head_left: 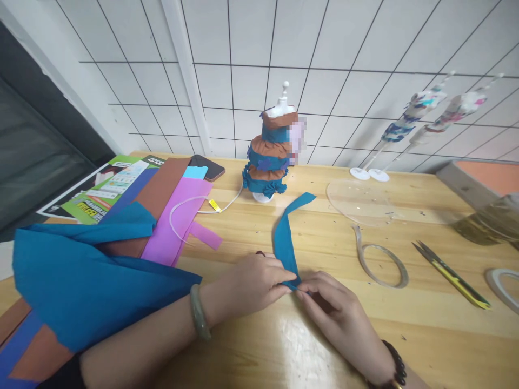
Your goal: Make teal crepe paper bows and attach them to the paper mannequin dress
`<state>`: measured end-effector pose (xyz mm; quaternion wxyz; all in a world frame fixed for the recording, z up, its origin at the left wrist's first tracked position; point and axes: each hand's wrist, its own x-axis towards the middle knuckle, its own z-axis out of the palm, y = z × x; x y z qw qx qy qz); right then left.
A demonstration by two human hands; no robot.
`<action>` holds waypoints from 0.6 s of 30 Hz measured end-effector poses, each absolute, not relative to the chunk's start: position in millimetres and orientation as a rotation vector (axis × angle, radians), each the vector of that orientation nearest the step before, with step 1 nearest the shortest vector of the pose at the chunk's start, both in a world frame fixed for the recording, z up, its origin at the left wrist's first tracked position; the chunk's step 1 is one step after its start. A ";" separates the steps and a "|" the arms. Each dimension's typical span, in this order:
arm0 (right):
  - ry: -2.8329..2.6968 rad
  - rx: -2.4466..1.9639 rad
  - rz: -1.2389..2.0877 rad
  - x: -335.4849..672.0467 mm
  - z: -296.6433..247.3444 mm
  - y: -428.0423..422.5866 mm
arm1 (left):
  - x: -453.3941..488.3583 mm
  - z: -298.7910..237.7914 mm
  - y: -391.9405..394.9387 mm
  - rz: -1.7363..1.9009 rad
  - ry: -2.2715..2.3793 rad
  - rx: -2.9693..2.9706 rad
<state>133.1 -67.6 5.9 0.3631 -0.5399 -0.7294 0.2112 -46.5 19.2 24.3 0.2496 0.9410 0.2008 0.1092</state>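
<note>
A narrow teal paper strip (286,232) lies on the wooden table (425,319), running away from me. My left hand (251,283) pinches its near end, fingers closed on it; a green bangle sits on that wrist. My right hand (332,308) meets it from the right, fingertips pressed on the same end of the strip. Beyond the strip stands a small white mannequin (272,154) wrapped in layered teal and brown ruffles.
Large teal (81,275), brown and purple (178,221) paper sheets lie at left, with a phone (206,166), a white cable and a leaflet. Right of the strip: a loop of clear tape (383,265), scissors (450,274), a clear disc, two dressed mannequins (421,124) leaning on the tiled wall.
</note>
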 end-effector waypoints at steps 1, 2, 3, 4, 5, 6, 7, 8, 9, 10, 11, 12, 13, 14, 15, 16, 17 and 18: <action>-1.869 -1.398 0.545 133.5 4.7 -67.5 | -46.7 24.0 19.7 0.301 0.540 2.565; -1.862 -1.402 0.547 134.1 3.5 -67.4 | -46.9 24.0 20.2 0.307 0.537 2.564; -1.853 -1.407 0.551 134.6 2.4 -67.3 | -47.1 24.1 20.7 0.312 0.541 2.559; -1.838 -1.411 0.556 135.1 1.4 -67.3 | -47.2 24.6 21.2 0.318 0.547 2.549; -1.821 -1.418 0.567 135.6 0.8 -67.3 | -47.3 25.1 21.6 0.326 0.560 2.534; -1.802 -1.427 0.581 136.0 0.4 -67.4 | -47.2 25.8 21.8 0.337 0.573 2.515; -1.780 -1.436 0.599 136.3 0.3 -67.5 | -46.9 26.5 21.9 0.349 0.583 2.491; -1.756 -1.444 0.615 136.5 0.4 -67.6 | -46.5 27.1 21.9 0.363 0.586 2.463; -1.732 -1.450 0.629 136.6 0.7 -67.7 | -46.0 27.6 21.7 0.380 0.587 2.428; -1.706 -1.455 0.640 136.7 1.1 -67.8 | -45.5 27.9 21.3 0.396 0.593 2.385; -1.682 -1.462 0.652 136.7 1.6 -67.8 | -44.9 27.9 20.9 0.403 0.608 2.334; -1.659 -1.468 0.664 136.7 2.1 -67.7 | -44.5 27.6 20.4 0.403 0.628 2.277; -1.641 -1.473 0.678 136.8 2.5 -67.7 | -44.1 27.0 19.8 0.395 0.654 2.215; -1.626 -1.478 0.693 136.9 2.8 -67.6 | -43.9 26.2 19.2 0.381 0.680 2.152; -1.614 -1.482 0.708 137.0 3.0 -67.5 | -43.8 25.2 18.7 0.365 0.704 2.090; -1.602 -1.486 0.720 137.3 2.9 -67.5 | -43.7 24.0 18.2 0.355 0.722 2.031; -1.589 -1.489 0.730 137.6 2.7 -67.5 | -43.6 22.9 17.9 0.349 0.737 1.972; -1.574 -1.492 0.740 138.1 2.1 -67.6 | -43.5 21.9 17.7 0.346 0.750 1.915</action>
